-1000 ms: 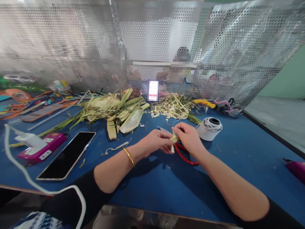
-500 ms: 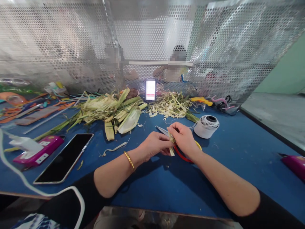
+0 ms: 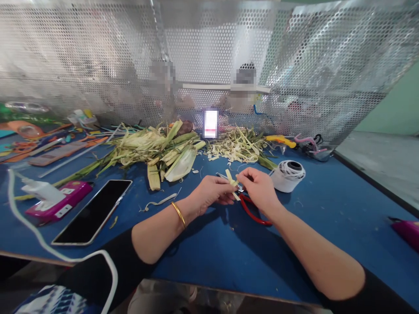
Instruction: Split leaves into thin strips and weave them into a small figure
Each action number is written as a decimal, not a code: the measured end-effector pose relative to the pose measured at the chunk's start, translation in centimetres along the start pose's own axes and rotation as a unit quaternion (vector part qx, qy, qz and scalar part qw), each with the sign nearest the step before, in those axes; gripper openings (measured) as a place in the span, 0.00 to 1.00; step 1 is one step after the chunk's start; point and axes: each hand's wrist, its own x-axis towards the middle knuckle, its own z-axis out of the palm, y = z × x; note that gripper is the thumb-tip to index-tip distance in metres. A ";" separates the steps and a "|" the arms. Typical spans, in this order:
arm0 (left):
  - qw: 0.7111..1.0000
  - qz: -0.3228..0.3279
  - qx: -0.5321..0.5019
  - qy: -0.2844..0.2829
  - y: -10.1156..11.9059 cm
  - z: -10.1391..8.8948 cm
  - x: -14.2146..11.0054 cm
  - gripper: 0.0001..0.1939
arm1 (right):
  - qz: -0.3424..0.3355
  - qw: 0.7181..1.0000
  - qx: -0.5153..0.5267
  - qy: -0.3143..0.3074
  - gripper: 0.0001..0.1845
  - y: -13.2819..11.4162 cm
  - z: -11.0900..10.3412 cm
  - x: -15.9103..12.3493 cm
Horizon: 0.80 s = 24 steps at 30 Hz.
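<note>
Between thumb and fingers, my left hand pinches a small crossed or folded piece of pale yellow-green husk strip. The strip's ends stick out above and below the fingertips. My right hand is closed at the right side of the same piece, its fingertips pinching an end of it. Directly under both hands lies a pair of scissors with red handles, its blades partly hidden by the fingers. A spool of white thread stands just right of my right hand.
Piles of leafy husks and shredded strips lie along the perforated metal screen. At left are a phone, a purple power strip and a white cable. A lit screen stands at the back.
The husk piece has been turned in my fingers, and one end now points up and left. Both hands stay close together above the scissors. The camera view swung slightly and came back.
</note>
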 end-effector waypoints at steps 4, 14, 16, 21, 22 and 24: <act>1.000 0.002 0.004 0.001 0.1 0.2 -0.1 0.14 | -0.002 0.999 -0.012 0.033 0.12 0.0 0.3 0.0; 0.994 -0.031 -0.098 0.047 -0.1 -0.8 0.4 0.11 | -0.342 0.910 -0.212 0.102 0.07 -0.7 -0.8 -0.5; 0.989 -0.028 -0.128 0.064 0.0 -0.9 0.6 0.10 | -0.438 0.849 -0.286 0.072 0.06 -1.3 -0.9 -1.0; 0.982 -0.030 -0.167 0.078 -0.2 -0.7 0.6 0.08 | -0.534 0.737 -0.413 0.036 0.10 -1.4 -0.5 -1.4; 0.982 -0.033 -0.170 0.079 -0.2 -0.6 0.6 0.08 | -0.546 0.720 -0.426 0.039 0.10 -1.3 -0.4 -1.4; 0.981 -0.035 -0.173 0.083 -0.2 -0.5 0.5 0.08 | -0.564 0.697 -0.440 0.044 0.11 -1.0 -0.4 -1.3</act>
